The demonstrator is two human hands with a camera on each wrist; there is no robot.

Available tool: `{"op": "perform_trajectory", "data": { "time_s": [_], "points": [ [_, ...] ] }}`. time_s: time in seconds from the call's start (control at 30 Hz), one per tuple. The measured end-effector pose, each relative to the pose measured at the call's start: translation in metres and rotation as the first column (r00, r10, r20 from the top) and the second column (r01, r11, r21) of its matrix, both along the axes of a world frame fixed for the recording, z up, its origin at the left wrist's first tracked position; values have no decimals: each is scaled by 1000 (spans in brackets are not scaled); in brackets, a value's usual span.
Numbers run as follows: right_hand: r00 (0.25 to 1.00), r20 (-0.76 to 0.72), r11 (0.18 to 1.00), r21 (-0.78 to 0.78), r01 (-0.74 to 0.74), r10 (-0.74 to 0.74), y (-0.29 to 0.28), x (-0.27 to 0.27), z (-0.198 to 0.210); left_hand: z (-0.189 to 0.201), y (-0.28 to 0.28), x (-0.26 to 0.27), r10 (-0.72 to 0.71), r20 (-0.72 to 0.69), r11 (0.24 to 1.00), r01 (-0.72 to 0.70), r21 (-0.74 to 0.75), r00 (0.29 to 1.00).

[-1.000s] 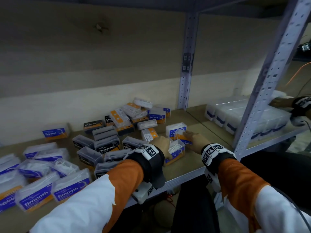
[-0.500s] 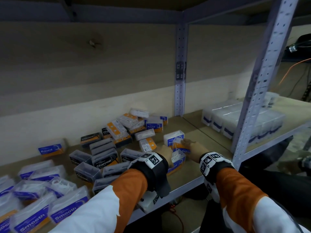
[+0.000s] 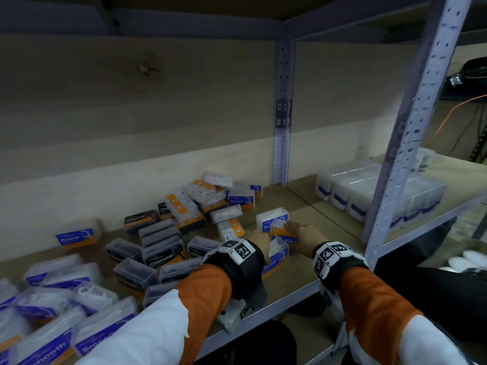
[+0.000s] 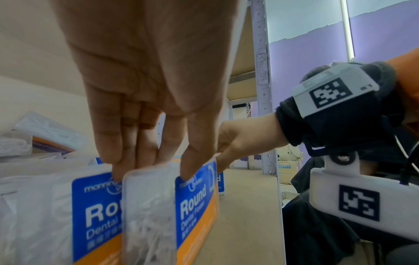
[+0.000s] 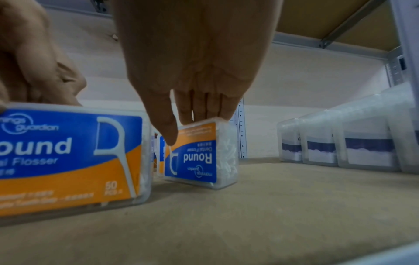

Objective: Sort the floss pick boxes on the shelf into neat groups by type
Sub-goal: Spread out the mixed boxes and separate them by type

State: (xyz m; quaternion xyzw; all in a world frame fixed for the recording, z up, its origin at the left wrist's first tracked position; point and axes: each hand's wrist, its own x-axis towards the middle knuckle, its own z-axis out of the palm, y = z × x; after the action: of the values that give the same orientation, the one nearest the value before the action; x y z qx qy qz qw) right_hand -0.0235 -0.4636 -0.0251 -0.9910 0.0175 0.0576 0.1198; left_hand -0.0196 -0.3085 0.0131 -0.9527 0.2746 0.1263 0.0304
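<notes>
Head view swings left and down a little compared with a second ago: shelf post [image 3: 411, 143] sits further right in frame, and the other person's marked wrist seen beyond it a second ago is gone.

Right hand [image 3: 303, 237] now has its box of Round floss picks [image 3: 283, 230] tipped up on edge, label upside down, thumb and fingers pinching its upper rim; earlier it lay lower under the hand.

Left hand [image 3: 259, 242] presses closer on its Round box [image 3: 274, 262].
</notes>
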Motion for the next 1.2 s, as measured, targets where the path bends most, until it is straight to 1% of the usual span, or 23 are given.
{"op": "perform_trajectory", "data": {
  "time_s": [0.47,0.57,0.67,0.83,0.93,1.0,1.1,1.2],
  "points": [
    [1000,-18,1000,-23,10,-10,2,-1,7,2,-3,4,-28,-17,999,29,32,999],
    [1000,-20,1000,-29,2,-3,1,0,8,3,-3,5,-27,-22,999,27,17,999],
    [1000,-29,999,-35,9,-10,0,1,8,5,-3,6,-49,-45,999,49,14,998],
    [999,-35,997,-72,-13,11,0,2,12,6,0,8,-89,-36,996,90,20,995],
    [998,-56,994,-101,-39,33,-1,4,15,8,3,8,-125,-61,990,129,59,990],
    [996,-83,993,-109,-50,41,-2,7,19,13,6,10,-176,-83,981,182,73,981],
    [991,-127,986,-150,-66,47,-5,17,24,16,12,18,-260,-125,962,268,50,957],
    [991,-128,980,-188,-64,40,-6,28,34,17,20,27,-305,-173,948,317,42,936]
  ]
}}
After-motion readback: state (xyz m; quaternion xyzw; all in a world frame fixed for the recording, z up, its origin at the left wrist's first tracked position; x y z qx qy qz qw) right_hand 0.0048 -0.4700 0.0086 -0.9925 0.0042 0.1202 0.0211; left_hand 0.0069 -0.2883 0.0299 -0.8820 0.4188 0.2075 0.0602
